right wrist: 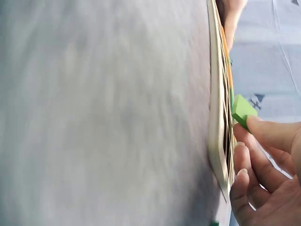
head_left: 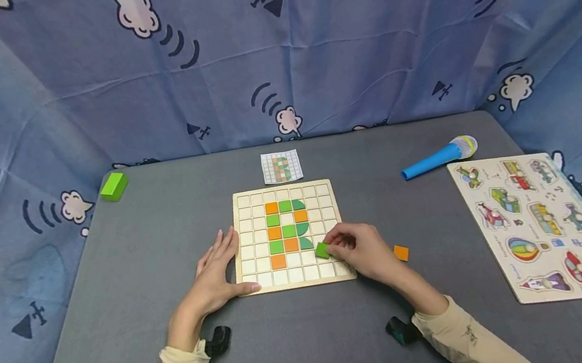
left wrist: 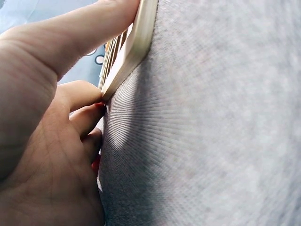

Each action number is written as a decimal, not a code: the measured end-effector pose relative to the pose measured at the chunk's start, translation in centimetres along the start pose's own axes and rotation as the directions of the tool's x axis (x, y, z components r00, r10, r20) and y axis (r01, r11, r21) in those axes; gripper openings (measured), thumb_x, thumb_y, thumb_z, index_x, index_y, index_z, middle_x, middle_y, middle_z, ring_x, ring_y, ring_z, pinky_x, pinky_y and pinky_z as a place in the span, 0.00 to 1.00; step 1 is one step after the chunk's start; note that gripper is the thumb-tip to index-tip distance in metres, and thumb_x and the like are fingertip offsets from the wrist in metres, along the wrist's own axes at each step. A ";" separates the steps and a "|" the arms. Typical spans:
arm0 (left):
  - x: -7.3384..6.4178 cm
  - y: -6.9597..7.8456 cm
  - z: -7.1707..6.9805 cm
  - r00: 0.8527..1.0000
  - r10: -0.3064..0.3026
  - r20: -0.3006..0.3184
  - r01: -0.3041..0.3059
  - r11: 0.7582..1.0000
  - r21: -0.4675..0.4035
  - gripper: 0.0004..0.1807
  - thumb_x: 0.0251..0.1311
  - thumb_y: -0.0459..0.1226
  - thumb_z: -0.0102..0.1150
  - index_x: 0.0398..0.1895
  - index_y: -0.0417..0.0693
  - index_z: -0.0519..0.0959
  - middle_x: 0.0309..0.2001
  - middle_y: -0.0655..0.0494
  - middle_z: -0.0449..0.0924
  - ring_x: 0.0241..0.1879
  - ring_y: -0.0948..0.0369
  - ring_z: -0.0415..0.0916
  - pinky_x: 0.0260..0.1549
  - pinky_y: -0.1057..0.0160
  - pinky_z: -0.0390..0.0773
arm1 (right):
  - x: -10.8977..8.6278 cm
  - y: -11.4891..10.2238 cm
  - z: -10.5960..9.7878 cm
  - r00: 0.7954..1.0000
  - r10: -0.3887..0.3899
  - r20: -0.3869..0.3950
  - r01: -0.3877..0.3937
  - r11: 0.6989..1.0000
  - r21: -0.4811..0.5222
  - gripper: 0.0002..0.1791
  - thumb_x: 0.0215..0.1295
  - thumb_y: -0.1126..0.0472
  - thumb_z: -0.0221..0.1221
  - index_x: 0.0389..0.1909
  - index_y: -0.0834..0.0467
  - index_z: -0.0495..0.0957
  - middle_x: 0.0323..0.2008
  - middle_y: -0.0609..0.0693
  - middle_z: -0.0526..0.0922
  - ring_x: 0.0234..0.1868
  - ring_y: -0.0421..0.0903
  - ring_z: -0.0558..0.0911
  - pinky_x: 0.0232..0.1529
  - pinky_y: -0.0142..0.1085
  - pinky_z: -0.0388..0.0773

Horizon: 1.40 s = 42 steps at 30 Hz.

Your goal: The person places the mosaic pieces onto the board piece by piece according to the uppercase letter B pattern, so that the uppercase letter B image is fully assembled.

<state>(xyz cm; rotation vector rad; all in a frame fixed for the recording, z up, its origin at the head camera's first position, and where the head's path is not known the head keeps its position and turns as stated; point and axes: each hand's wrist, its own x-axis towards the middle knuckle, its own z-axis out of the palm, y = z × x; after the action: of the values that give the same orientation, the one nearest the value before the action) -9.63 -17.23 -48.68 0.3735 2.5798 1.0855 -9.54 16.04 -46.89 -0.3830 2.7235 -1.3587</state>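
Note:
A wooden grid board (head_left: 250, 278) lies flat in the middle of the table, with orange and green square blocks and several green rounded pieces (head_left: 306, 242) set in its cells. My left hand (head_left: 214, 276) rests at the board's left front corner, fingers extended along the left edge and thumb against the front edge. In the left wrist view the thumb touches the board's rim (left wrist: 141, 40). My right hand (head_left: 363, 250) pinches a green square block (right wrist: 243, 110) between thumb and fingers, tilted over the lower right cells.
An orange block (head_left: 401, 253) lies right of the board, beside my right wrist. Behind the board is a printed pattern card (head_left: 281, 167). A toy microphone (head_left: 437, 157) and a picture puzzle board (head_left: 518, 259) lie at the right; a green box-shaped block (head_left: 114, 186) sits far left.

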 end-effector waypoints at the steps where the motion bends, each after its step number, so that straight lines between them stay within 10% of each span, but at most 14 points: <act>1: 0.0 0.0 0.0 1.000 0.000 0.000 0.000 1.000 -0.001 0.65 0.53 0.44 0.83 0.86 0.40 0.47 0.88 0.45 0.38 0.87 0.44 0.31 0.80 0.35 0.37 | 0.1 -0.2 0.3 1.000 -0.003 0.001 0.003 1.000 -0.003 0.04 0.66 0.67 0.72 0.40 0.57 0.89 0.31 0.48 0.87 0.29 0.40 0.76 0.32 0.30 0.72; 29: 0.0 -0.2 0.0 1.000 0.003 -0.003 -0.003 1.000 0.001 0.65 0.53 0.44 0.83 0.86 0.40 0.47 0.88 0.45 0.38 0.87 0.44 0.31 0.80 0.36 0.37 | 1.6 -2.0 2.7 0.999 0.036 0.013 -0.035 0.995 -0.099 0.09 0.61 0.67 0.75 0.42 0.59 0.90 0.38 0.51 0.85 0.39 0.44 0.78 0.44 0.37 0.75; 42: 0.0 0.0 0.0 1.000 0.000 0.004 0.000 1.000 -0.018 0.66 0.54 0.44 0.83 0.86 0.41 0.47 0.88 0.45 0.37 0.87 0.44 0.30 0.80 0.35 0.36 | 0.7 -1.4 0.6 0.997 0.040 0.067 -0.032 0.993 -0.116 0.11 0.63 0.67 0.73 0.46 0.57 0.90 0.42 0.51 0.86 0.44 0.47 0.77 0.47 0.41 0.74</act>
<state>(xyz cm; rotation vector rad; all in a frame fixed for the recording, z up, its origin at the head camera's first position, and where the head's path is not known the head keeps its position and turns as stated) -9.64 -17.23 -48.73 0.3710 2.5649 1.1067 -9.81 14.59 -46.16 -0.3792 2.7454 -1.1614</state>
